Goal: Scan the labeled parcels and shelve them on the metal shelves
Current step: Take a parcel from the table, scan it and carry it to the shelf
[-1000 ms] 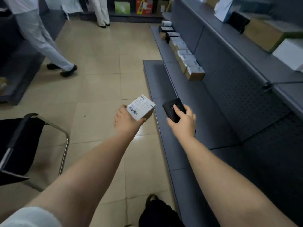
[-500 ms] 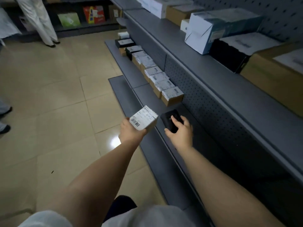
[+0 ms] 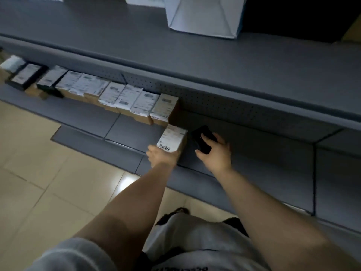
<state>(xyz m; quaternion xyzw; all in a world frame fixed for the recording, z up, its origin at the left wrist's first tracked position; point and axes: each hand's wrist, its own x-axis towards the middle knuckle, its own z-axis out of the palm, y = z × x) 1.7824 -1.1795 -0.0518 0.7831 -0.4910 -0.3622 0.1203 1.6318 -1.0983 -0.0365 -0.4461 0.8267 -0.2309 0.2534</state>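
My left hand [image 3: 163,158] grips a small labeled parcel [image 3: 172,140] from its near end, fingers curled under it and the barcode facing up, while my right hand [image 3: 216,153] is wrapped around the black handheld scanner [image 3: 202,138], thumb lying on top of it. The parcel is over the lower metal shelf [image 3: 136,133], just in front of the last box in the row of shelved parcels [image 3: 109,92] and close to touching it; I cannot tell whether its base is already down on the metal. Judging by the row, about 10 parcels already stand labels-up along the perforated back panel [image 3: 224,106], so much of the shelving looks done, and this 1 seems to be on its way in as the next in line. Whether it has been scanned I cannot say from here. To the right of the row the lower shelf is bare and dark, which leaves open room for sliding the parcel back beside the end box. The edges to mind are the front lip of the upper shelf [image 3: 195,61] overhanging the row, which limits how high I can lift, and the end box's corner, which the parcel could catch on.
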